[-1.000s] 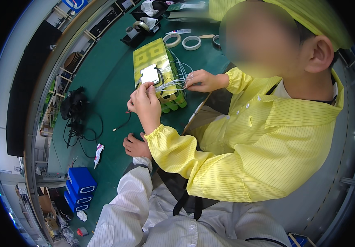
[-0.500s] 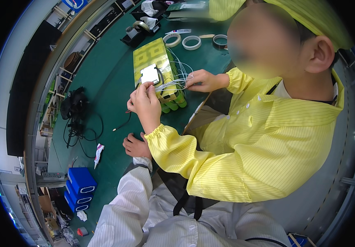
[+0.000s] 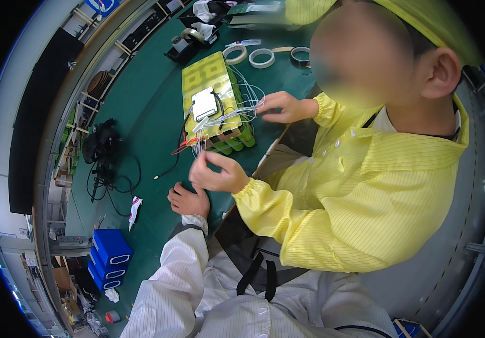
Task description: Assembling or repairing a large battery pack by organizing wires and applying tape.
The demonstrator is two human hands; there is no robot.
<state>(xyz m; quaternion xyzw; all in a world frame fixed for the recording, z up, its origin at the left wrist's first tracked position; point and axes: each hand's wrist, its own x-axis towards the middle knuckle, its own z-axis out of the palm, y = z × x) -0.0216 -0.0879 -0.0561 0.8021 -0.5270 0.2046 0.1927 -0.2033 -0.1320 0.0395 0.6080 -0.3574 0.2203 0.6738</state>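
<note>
My left hand [image 3: 189, 201] rests on the green table [image 3: 158, 135], fingers spread, holding nothing. My right hand is out of view. Beyond my hand stands a battery pack [image 3: 196, 79] of green cells in yellow-green wrap, with a white circuit module [image 3: 203, 105] on its face. Thin white wires [image 3: 245, 110] loop from its right side, and red and black leads come off its near left corner. A co-worker in a yellow smock [image 3: 360, 169] works on it: one hand [image 3: 220, 173] pinches near the wire ends, the other [image 3: 283, 107] is at the wire loops.
Blue battery packs [image 3: 112, 248] and a white tube [image 3: 135, 211] lie to the left, near a tangle of black cables [image 3: 104, 152]. Rolls of tape [image 3: 262, 58] and a black tray [image 3: 186, 50] are at the far side. The co-worker's arm extends across my right.
The co-worker's nearer hand has left the white module and moved toward me and right, bringing the module and red leads into view. My left hand stays in place.
</note>
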